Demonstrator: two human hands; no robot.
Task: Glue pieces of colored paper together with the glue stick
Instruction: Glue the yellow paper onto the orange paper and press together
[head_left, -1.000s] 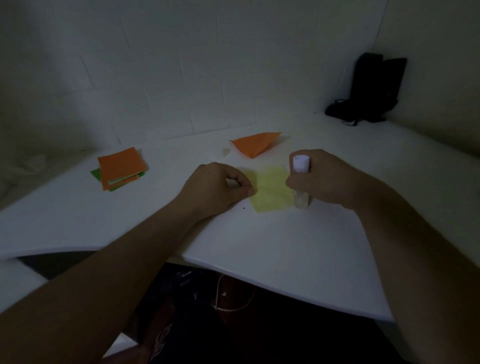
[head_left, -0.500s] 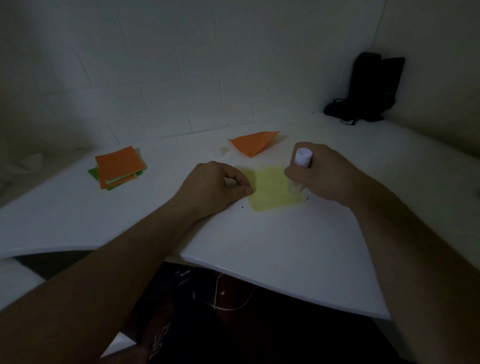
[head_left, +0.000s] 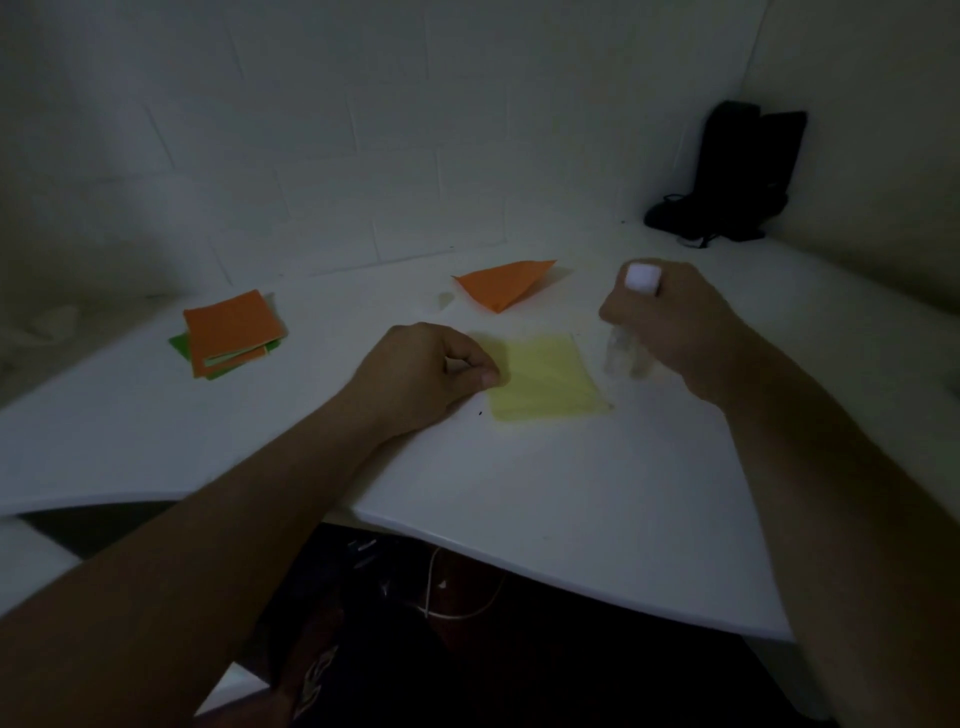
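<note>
Our right hand (head_left: 675, 332), fist wrapped round the glue stick (head_left: 631, 332), has swung off the yellow paper (head_left: 545, 379) to just beside its edge (stroke likely finished). Our left hand (head_left: 421, 374) still pins the sheet's near corner with curled fingers.

Dim, underexposed frame. Motion blur on glue stick (head_left: 626, 358) below right-hand fingers (head_left: 621, 317). Wide-angle bowing of counter (head_left: 519, 478) edge; soft grain.

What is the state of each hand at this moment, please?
Left hand: fingers curled, fingertips pressing the left edge of the yellow paper down.
Right hand: closed around the glue stick, just right of the paper.
</note>
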